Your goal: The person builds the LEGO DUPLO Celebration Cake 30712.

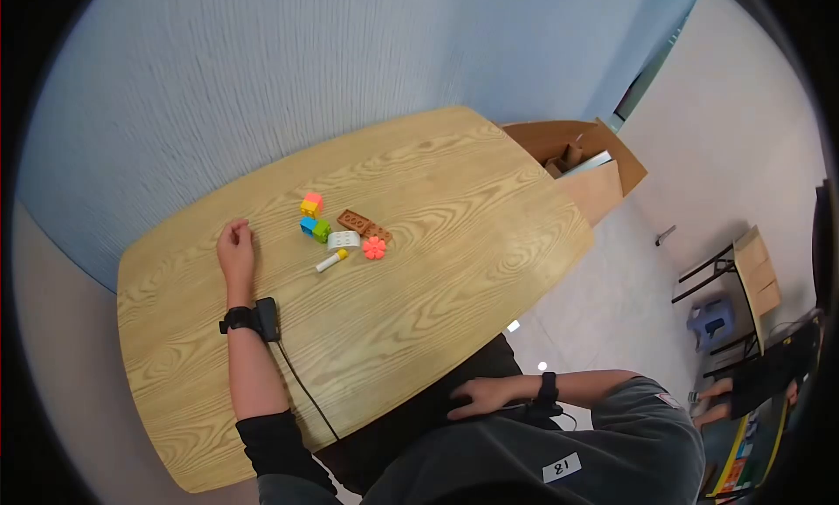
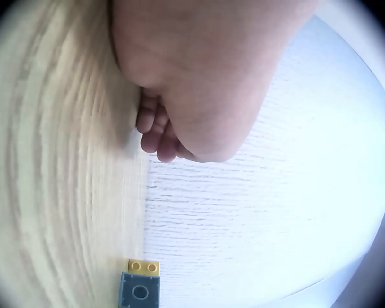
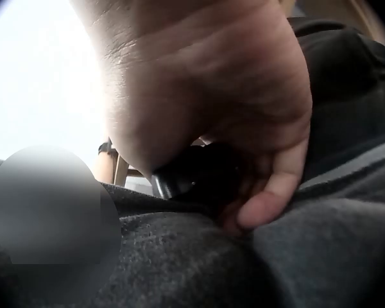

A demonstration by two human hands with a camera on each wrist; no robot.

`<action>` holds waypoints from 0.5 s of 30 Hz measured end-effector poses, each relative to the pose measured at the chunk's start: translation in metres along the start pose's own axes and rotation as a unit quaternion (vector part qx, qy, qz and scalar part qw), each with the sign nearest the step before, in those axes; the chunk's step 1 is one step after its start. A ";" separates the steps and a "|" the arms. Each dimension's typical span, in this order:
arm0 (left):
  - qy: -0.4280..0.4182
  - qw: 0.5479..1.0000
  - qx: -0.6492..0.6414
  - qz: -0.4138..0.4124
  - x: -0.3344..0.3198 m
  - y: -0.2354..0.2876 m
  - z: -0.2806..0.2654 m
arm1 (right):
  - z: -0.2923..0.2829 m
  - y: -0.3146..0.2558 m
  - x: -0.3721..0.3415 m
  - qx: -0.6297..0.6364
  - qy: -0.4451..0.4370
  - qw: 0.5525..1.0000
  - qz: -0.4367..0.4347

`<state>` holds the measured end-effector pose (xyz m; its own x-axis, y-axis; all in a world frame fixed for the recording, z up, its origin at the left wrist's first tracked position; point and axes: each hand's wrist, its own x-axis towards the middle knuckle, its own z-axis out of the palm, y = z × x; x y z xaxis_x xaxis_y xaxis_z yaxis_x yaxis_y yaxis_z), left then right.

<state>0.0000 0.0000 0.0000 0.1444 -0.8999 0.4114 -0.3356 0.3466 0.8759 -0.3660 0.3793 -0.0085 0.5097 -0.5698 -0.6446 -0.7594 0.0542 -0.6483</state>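
Observation:
My left hand (image 1: 236, 247) rests on the wooden table (image 1: 419, 313), its fingers loosely curled with nothing in them. To its right lie toy building blocks: a coral and yellow pair (image 1: 311, 205), a blue block (image 1: 308, 226) beside a green block (image 1: 322, 231), and a white block (image 1: 343, 240). Brown studded pieces (image 1: 354, 222), a coral flower piece (image 1: 374, 247) and a white stick with a yellow tip (image 1: 331, 260) lie close by. Down at my lap, my right hand (image 3: 224, 83) curls its fingers around a shiny black object (image 3: 202, 173), mostly hidden by the hand.
A textured blue wall (image 1: 288, 77) borders the table's far side. An opened cardboard box (image 1: 603, 177) stands past the right end. A black cable (image 1: 306, 387) runs from the left wrist camera to the near edge. Another person's arms (image 1: 717, 400) show at far right.

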 end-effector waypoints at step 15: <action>0.015 1.000 -0.024 -0.011 -0.004 0.006 0.004 | 0.008 -0.019 0.031 -0.195 0.064 0.912 -0.355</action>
<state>-0.0062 0.0042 0.0023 0.1796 -0.8993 0.3988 -0.2870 0.3399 0.8956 -0.3326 0.3670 -0.0192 0.8966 -0.4401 -0.0486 -0.3546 -0.6480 -0.6741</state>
